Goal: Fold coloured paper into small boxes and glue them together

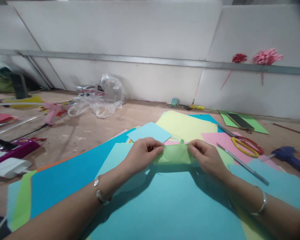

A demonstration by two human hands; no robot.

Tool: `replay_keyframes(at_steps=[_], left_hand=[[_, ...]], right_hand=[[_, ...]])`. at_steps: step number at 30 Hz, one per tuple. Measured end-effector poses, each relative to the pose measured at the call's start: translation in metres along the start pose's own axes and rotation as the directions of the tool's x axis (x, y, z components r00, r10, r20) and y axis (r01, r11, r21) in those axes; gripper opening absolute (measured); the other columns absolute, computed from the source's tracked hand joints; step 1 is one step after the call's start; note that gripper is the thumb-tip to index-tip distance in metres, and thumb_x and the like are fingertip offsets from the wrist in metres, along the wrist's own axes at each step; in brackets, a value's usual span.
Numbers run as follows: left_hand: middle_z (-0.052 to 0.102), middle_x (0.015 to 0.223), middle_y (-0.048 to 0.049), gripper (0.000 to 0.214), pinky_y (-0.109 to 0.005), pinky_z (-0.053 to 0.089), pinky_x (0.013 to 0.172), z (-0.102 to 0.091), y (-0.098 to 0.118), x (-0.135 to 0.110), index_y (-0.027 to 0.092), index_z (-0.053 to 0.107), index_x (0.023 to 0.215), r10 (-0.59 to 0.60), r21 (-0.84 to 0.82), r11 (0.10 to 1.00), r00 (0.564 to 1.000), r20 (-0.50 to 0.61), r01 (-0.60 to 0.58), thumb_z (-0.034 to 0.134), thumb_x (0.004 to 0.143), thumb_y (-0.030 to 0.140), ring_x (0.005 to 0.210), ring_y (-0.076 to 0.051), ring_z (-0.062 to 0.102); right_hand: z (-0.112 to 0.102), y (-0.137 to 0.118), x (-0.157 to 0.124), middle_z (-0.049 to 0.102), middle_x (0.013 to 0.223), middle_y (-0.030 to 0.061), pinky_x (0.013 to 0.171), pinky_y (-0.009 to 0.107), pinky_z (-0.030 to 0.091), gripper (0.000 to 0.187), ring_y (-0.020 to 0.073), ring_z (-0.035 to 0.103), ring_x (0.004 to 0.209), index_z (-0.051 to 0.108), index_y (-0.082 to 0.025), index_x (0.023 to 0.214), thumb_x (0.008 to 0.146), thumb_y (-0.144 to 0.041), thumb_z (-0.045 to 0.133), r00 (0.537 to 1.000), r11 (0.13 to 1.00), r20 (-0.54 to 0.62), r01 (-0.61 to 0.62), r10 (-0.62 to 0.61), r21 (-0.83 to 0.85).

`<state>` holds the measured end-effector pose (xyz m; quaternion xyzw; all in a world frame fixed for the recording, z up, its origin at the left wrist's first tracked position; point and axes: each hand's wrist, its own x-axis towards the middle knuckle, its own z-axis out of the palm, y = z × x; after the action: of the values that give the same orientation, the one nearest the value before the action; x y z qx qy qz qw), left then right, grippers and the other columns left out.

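A small piece of light green paper [178, 154] is stretched between my hands, above a large light blue sheet [170, 203]. My left hand [145, 151] pinches its left end between thumb and fingers. At the right end, the thumb and fingers of my right hand [206, 155] are closed on it as well. Both hands' shadows fall on the blue sheet. Just beyond the paper lie a smaller light blue piece [150, 132] and a pale yellow sheet [187, 125].
To the right are scissors [245, 146], a slim grey craft knife or pen [245, 165], a blue glue gun [292, 160] and a phone [240, 121]. On the left are a pink glue gun [52, 113], a purple power strip [22, 151] and a plastic bag [102, 96].
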<state>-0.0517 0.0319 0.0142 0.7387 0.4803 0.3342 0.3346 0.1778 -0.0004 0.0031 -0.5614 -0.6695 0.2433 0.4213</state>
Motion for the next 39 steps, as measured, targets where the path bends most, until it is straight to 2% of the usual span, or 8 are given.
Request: replay_keyframes(at_steps=[7,11,15,20,23,26,30,39], left_hand=[[0.071,0.076,-0.0034,0.026,-0.027,0.046,0.062,-0.002,0.002,-0.002,0.018,0.078,0.078,-0.031,-0.053,0.998,0.998,0.047,0.034,0.057,0.073,0.033,0.070,-0.017,0.061],[0.071,0.075,-0.0029,0.025,-0.026,0.045,0.060,-0.001,0.002,-0.001,0.019,0.078,0.078,-0.016,-0.019,1.000,0.999,0.050,0.017,0.057,0.074,0.031,0.068,-0.016,0.061],[0.071,0.074,-0.0031,0.025,-0.026,0.046,0.061,-0.002,0.002,-0.001,0.017,0.077,0.077,-0.025,-0.004,1.000,0.999,0.036,0.026,0.056,0.074,0.030,0.068,-0.017,0.061],[0.068,0.063,-0.0020,0.026,-0.025,0.041,0.055,-0.001,0.000,-0.001,0.014,0.075,0.075,-0.137,-0.006,0.990,0.980,0.145,0.140,0.055,0.074,0.031,0.060,-0.016,0.057],[0.070,0.066,-0.0030,0.024,-0.025,0.042,0.057,-0.001,-0.002,0.000,0.014,0.075,0.074,-0.152,0.054,0.988,0.967,0.204,0.144,0.055,0.072,0.027,0.063,-0.017,0.060],[0.073,0.071,-0.0034,0.023,-0.026,0.043,0.059,-0.001,-0.001,-0.001,0.015,0.076,0.076,-0.130,0.160,0.983,0.966,0.225,0.095,0.055,0.072,0.023,0.067,-0.018,0.063],[0.074,0.072,-0.0023,0.022,-0.025,0.042,0.061,0.000,0.002,-0.003,0.018,0.076,0.075,-0.038,0.283,0.959,0.975,0.219,-0.026,0.054,0.073,0.019,0.068,-0.017,0.064],[0.070,0.074,-0.0030,0.013,-0.026,0.041,0.062,0.006,0.001,-0.004,0.019,0.073,0.071,-0.048,0.456,0.888,0.976,0.213,-0.056,0.060,0.073,0.014,0.068,-0.017,0.061]], right_hand=[[0.000,-0.002,0.001,0.054,0.064,0.0003,0.055,0.026,0.037,0.030,0.0139,0.046,0.059,0.061,-0.018,0.075,0.083,-0.045,0.050,0.996,0.999,0.083,-0.034,0.033,0.007],[-0.001,-0.004,0.001,0.054,0.062,-0.0002,0.054,0.026,0.037,0.030,0.0134,0.045,0.058,0.059,-0.019,0.069,0.084,-0.043,0.050,0.998,1.000,0.061,0.002,-0.001,-0.026],[-0.002,-0.001,0.001,0.060,0.065,0.0011,0.057,0.026,0.040,0.028,0.0146,0.051,0.061,0.062,-0.018,0.072,0.084,-0.040,0.050,0.998,0.996,0.057,0.041,-0.036,-0.083],[-0.002,0.002,0.002,0.064,0.067,0.0009,0.057,0.027,0.040,0.024,0.0148,0.053,0.061,0.066,-0.018,0.078,0.083,-0.037,0.052,0.994,0.990,0.111,0.036,-0.021,-0.136],[-0.002,0.000,0.002,0.062,0.064,0.0001,0.056,0.026,0.039,0.022,0.0142,0.052,0.058,0.063,-0.019,0.072,0.083,-0.033,0.051,0.984,0.984,0.172,0.065,-0.036,-0.167],[-0.001,0.001,0.001,0.062,0.065,0.0011,0.058,0.027,0.039,0.021,0.0148,0.053,0.060,0.061,-0.020,0.069,0.083,-0.028,0.049,0.970,0.965,0.224,0.144,-0.094,-0.219],[0.001,0.008,-0.002,0.063,0.073,0.0052,0.063,0.028,0.039,0.022,0.0169,0.055,0.069,0.062,-0.018,0.071,0.085,-0.019,0.045,0.940,0.891,0.281,0.290,-0.195,-0.350],[0.009,0.019,-0.007,0.059,0.072,0.0068,0.059,0.028,0.027,0.028,0.0167,0.049,0.068,0.063,-0.016,0.071,0.090,-0.016,0.042,0.914,0.652,0.320,0.402,-0.248,-0.643]])
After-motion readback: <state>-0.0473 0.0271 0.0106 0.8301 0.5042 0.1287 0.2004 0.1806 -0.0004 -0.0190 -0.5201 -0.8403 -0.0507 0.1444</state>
